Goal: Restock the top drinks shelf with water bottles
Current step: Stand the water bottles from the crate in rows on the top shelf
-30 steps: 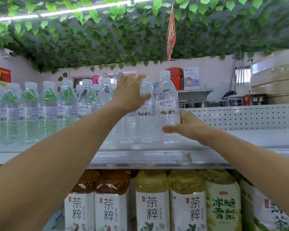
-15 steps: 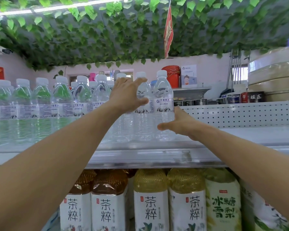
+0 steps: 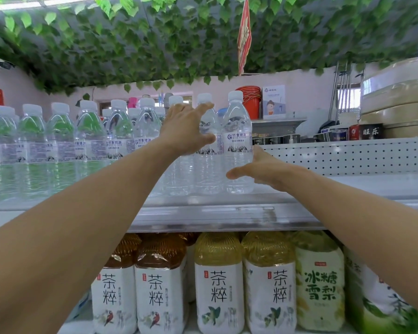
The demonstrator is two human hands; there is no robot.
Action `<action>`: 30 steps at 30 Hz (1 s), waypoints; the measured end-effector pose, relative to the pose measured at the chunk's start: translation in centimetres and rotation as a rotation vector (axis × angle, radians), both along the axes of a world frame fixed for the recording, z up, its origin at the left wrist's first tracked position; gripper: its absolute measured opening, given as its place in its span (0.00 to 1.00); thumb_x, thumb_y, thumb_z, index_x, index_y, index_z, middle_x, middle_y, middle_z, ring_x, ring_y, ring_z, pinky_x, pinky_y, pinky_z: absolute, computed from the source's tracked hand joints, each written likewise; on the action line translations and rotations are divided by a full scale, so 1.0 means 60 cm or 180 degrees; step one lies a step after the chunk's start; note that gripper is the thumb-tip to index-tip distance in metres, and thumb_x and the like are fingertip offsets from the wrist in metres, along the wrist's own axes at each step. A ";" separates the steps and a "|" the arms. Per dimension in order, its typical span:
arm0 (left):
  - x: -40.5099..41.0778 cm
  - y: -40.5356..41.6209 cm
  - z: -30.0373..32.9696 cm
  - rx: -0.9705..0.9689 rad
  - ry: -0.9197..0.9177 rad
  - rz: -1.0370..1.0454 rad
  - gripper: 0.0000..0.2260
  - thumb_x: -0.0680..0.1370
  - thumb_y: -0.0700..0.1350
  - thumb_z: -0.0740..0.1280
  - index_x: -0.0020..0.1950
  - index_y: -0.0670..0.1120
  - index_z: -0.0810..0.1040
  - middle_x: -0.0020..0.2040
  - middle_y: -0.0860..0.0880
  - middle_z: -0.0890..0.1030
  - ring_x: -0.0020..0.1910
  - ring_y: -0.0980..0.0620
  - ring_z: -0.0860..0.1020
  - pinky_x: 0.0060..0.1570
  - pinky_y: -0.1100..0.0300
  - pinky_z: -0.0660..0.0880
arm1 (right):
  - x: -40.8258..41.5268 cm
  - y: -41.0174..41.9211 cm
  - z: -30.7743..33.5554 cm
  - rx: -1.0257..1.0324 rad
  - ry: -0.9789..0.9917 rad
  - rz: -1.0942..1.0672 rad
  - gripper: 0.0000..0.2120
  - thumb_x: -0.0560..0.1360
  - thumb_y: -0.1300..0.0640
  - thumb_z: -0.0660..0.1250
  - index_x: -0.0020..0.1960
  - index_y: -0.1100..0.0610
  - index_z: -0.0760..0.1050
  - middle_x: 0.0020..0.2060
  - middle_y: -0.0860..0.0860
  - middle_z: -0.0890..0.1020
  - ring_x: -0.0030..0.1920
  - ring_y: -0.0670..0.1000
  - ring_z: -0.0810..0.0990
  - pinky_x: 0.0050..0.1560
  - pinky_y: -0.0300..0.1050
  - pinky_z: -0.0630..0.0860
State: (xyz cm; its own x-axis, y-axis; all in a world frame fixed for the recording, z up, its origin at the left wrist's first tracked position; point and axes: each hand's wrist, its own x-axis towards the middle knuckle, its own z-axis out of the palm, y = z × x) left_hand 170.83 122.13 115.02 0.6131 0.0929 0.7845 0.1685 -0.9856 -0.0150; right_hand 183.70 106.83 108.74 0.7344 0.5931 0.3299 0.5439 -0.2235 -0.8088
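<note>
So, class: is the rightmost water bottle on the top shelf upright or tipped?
Upright. The rightmost water bottle stands base-down on the top shelf, white cap uppermost, its label level, with the right hand against its side.

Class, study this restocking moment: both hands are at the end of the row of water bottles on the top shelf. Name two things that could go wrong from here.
1. The end bottle stands near the shelf front; a push from the right hand might tip it off.
2. The bottles stand packed together, so a knock from the left hand on the next bottle could topple its neighbours.

The left hand [image 3: 187, 131] hides one water bottle [image 3: 179, 165]'s label; far-left bottles [image 3: 0, 150] blur.
</note>
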 end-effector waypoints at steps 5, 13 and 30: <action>-0.003 0.000 0.003 -0.0016 0.0033 0.0000 0.36 0.76 0.55 0.71 0.79 0.54 0.57 0.73 0.42 0.70 0.75 0.42 0.60 0.74 0.47 0.55 | 0.003 -0.006 -0.001 -0.0201 0.0264 0.0294 0.47 0.62 0.52 0.82 0.75 0.51 0.62 0.72 0.51 0.70 0.71 0.56 0.70 0.71 0.54 0.67; -0.011 -0.009 -0.004 -0.0104 0.0110 -0.0007 0.37 0.76 0.54 0.71 0.80 0.54 0.56 0.73 0.42 0.69 0.75 0.42 0.58 0.74 0.48 0.55 | -0.005 -0.007 -0.007 -0.0364 -0.0170 -0.0117 0.51 0.63 0.43 0.81 0.77 0.54 0.58 0.74 0.52 0.68 0.72 0.57 0.67 0.72 0.58 0.65; -0.276 -0.054 -0.319 -0.0894 -0.0187 -0.0706 0.12 0.76 0.62 0.63 0.56 0.62 0.78 0.38 0.64 0.79 0.38 0.63 0.78 0.39 0.54 0.80 | -0.294 -0.081 -0.159 -0.0385 -0.2644 -0.1186 0.07 0.77 0.45 0.65 0.50 0.47 0.77 0.40 0.42 0.79 0.42 0.49 0.78 0.45 0.48 0.75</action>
